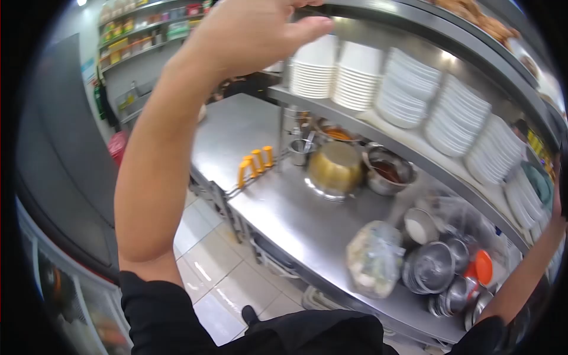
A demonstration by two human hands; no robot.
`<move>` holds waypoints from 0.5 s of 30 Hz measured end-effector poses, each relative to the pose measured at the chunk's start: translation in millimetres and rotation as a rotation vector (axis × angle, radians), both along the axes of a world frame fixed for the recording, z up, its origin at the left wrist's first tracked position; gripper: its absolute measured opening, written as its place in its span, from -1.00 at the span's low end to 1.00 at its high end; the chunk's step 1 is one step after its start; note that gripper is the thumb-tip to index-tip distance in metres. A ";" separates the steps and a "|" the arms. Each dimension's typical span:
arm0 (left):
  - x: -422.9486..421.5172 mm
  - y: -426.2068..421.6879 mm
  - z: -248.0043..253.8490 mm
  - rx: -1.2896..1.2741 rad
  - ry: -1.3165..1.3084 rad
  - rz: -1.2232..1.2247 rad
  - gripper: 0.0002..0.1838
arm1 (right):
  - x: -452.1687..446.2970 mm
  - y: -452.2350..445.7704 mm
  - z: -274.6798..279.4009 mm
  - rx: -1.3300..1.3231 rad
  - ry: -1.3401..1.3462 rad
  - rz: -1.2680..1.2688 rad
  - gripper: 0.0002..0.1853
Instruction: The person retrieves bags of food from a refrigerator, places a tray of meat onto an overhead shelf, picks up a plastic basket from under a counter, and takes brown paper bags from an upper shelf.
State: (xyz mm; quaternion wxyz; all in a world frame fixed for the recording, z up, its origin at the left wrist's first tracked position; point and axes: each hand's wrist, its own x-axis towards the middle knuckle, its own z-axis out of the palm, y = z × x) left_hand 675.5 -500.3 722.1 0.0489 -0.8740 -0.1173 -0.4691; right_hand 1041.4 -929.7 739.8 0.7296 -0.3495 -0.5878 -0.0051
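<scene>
My left hand (pixel 260 35) is raised at the top of the view, in front of the upper shelf edge (pixel 408 15). Its thumb points right, above a stack of white bowls (pixel 313 68); the other fingers are mostly cut off by the frame, so what they hold, if anything, is hidden. On the far right my right arm reaches up beside the stacked white plates (pixel 523 195). The right hand (pixel 558 189) is mostly lost in the dark edge of the view, near a green cloth (pixel 535 180). More plates (pixel 408 89) stand along the middle shelf.
Below, the steel counter (pixel 296 213) holds a large pot (pixel 335 167), a bowl of dark sauce (pixel 387 171), a clear bag of food (pixel 374 258) and metal bowls (pixel 433 266). Yellow handles (pixel 254 164) stand at the counter's corner. A grey door (pixel 59 148) is left.
</scene>
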 end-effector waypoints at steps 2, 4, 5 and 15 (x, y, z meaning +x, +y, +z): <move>-59.5 48.7 -8.8 -0.036 -0.023 -0.014 -0.60 | -74.4 49.4 -45.7 -0.121 -0.218 0.172 -0.37; -111.8 96.7 -22.5 -0.081 0.016 0.026 -0.62 | -114.8 67.7 -120.2 -0.219 -0.407 -0.072 -0.18; -137.4 113.3 -30.4 -0.154 0.056 0.070 -0.63 | -130.3 87.7 -148.5 -0.295 -0.554 -0.206 -0.07; -231.6 286.3 -111.4 -0.496 0.330 0.233 -0.60 | -210.5 386.1 -246.2 -1.009 -0.552 -0.737 -0.31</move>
